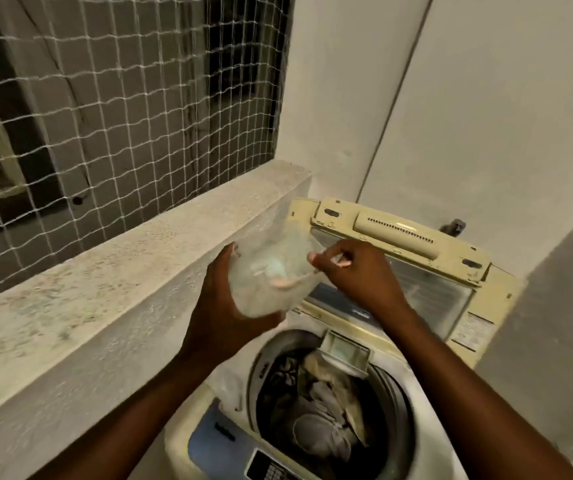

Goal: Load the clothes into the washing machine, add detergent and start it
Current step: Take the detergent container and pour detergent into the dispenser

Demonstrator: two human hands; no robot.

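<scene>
A cream top-loading washing machine [188, 441] stands at the lower right with its lid [416, 271] raised against the wall. Grey, dark and beige clothes [323, 410] fill the drum. A small detergent tray [345, 353] sits at the drum's far rim. My left hand [222, 306] cups a clear plastic bag of white detergent powder [271, 275] from below, above the machine's left side. My right hand [354, 271] reaches into the bag's mouth and pinches the handle of a pinkish scoop [286, 283], blurred by motion.
A rough concrete ledge [122, 271] runs along the left, close to the machine. White netting [122, 98] covers the window above it. A plain wall [503, 116] rises behind the lid. The blue control panel [215, 441] lies at the machine's near edge.
</scene>
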